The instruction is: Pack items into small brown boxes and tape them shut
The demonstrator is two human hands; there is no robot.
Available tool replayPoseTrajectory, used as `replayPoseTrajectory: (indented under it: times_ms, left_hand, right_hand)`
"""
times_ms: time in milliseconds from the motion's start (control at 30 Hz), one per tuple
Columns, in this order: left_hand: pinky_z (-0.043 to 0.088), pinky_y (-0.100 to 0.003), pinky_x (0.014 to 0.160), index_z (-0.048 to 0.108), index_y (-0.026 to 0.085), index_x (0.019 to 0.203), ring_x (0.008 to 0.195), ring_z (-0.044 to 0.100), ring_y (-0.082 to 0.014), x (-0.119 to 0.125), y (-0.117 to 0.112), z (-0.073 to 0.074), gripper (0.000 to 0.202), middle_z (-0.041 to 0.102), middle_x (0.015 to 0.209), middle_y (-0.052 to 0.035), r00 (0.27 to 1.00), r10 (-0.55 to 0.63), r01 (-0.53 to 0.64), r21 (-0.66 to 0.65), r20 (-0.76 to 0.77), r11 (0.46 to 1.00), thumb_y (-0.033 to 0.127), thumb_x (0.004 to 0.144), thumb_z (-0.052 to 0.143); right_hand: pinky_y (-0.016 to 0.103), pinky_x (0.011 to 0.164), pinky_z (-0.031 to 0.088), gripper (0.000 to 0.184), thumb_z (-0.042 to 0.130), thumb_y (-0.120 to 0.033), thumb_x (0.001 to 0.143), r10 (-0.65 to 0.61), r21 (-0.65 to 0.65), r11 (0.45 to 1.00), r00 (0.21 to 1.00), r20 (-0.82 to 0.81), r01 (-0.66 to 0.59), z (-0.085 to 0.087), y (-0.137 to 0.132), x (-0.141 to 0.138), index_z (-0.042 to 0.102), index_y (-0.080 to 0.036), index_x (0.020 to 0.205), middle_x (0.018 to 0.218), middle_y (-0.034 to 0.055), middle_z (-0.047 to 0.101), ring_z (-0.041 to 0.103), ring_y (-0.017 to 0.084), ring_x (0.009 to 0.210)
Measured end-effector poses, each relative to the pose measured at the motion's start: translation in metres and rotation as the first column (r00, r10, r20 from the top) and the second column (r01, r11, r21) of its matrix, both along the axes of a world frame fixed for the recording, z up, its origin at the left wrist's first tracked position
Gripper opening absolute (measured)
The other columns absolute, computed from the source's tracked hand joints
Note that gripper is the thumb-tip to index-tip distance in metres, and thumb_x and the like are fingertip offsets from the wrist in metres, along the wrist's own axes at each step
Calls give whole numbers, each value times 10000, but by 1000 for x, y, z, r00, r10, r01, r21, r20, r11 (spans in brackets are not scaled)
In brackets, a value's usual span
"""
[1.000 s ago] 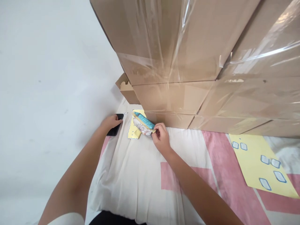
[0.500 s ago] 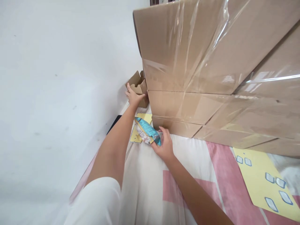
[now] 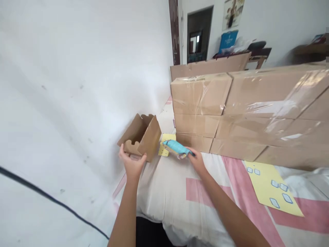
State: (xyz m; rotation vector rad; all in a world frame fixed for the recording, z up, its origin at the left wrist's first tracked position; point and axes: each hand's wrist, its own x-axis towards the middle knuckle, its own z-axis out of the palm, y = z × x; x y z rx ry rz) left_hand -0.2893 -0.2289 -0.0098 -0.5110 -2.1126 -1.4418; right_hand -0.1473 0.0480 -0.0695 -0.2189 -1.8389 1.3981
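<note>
My left hand (image 3: pixel 133 163) grips the near end of a small open-topped cardboard box (image 3: pixel 151 139), thumb and fingers spread across its notched wall. The box tilts beside the white wall, and its inside is dark. In my right hand (image 3: pixel 197 160) is a blue snack packet (image 3: pixel 176 146) with a pale, printed underside, pinched at its right end. The packet is held above the bed, just right of the box. Partly behind it lies a yellow paper cutout (image 3: pixel 164 151) with small dots.
A wall of taped cardboard cartons (image 3: pixel 241 116) stands along the far side of the bed (image 3: pixel 164 192). Yellow paper with drawn rounded shapes (image 3: pixel 272 188) lies at right. A black cable (image 3: pixel 51 197) crosses the lower left. Behind are a doorway (image 3: pixel 200 32) and a blue bag (image 3: pixel 228 41).
The small box has come out from beside the cartons, toward me and left, with my left hand on it. My right hand still holds the packet. The view has pulled back, showing the room behind.
</note>
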Motion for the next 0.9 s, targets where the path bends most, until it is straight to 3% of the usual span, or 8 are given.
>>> replayPoseTrajectory:
  times_ms: [100,233,333,433,533,667,833,900]
  left_hand:
    - [482,-561,1167,205,358,1559,1524,356,-374,10,-8,4,1075,276,1616,-148,950,-298,298,7,90,954,417,684,828]
    - [496,-560,1162,291,414,1500,1543,334,-377,14,-22,14,984,265,1630,-115,805,-570,592,-174,164,787,404,679,832]
    - [577,-550,1070,314,534,1465,1527,371,-380,17,-23,21,958,280,1643,-38,728,-658,685,-155,193,712,384,672,829]
    - [631,-519,982,324,623,1426,1526,377,-383,30,-7,21,956,317,1637,12,561,-787,823,-71,257,564,386,659,841]
    - [592,-567,1042,271,579,1471,1564,290,-409,54,20,14,1012,257,1664,-30,401,-862,914,-81,309,397,365,672,854]
    - [504,-616,1126,142,430,1546,1599,194,-397,82,47,-1,1078,196,1674,-134,211,-853,974,-31,478,223,375,724,836]
    - [405,-593,1214,114,395,1602,1592,242,-358,75,48,-11,1220,196,1708,-149,163,-861,982,8,481,190,492,675,900]
    - [466,-505,1175,331,359,1545,1491,442,-325,52,43,-12,1019,452,1595,-128,289,-802,954,-85,523,288,580,694,846]
  right_hand:
    - [400,772,608,279,639,-415,887,-89,-63,994,993,-83,84,39,34,67,776,-230,1044,1021,125,792,754,282,908]
    - [482,825,612,420,835,-590,734,-60,-68,996,991,-122,52,123,72,147,755,-288,1016,1059,88,782,751,319,945]
    - [479,861,602,474,870,-635,678,16,63,998,1000,9,-17,190,70,171,763,-268,959,1021,80,777,741,309,947]
    - [430,847,601,391,786,-575,792,126,177,971,974,186,-160,231,49,165,770,-247,1005,975,50,769,731,270,928]
    - [412,871,592,300,657,-394,905,163,339,888,903,398,-310,229,27,150,766,-249,1144,1024,41,766,719,242,958]
    - [493,960,557,396,683,-297,859,-90,547,748,760,644,-376,181,15,156,772,-300,1245,1081,70,780,698,307,1097]
    - [586,1115,441,363,604,-477,979,-105,517,780,740,664,-353,137,24,199,745,-360,1292,1298,54,737,599,346,1329]
    - [592,1180,366,415,515,-518,1034,-35,521,786,817,575,-333,128,28,217,690,-350,1370,1359,60,707,557,324,1383]
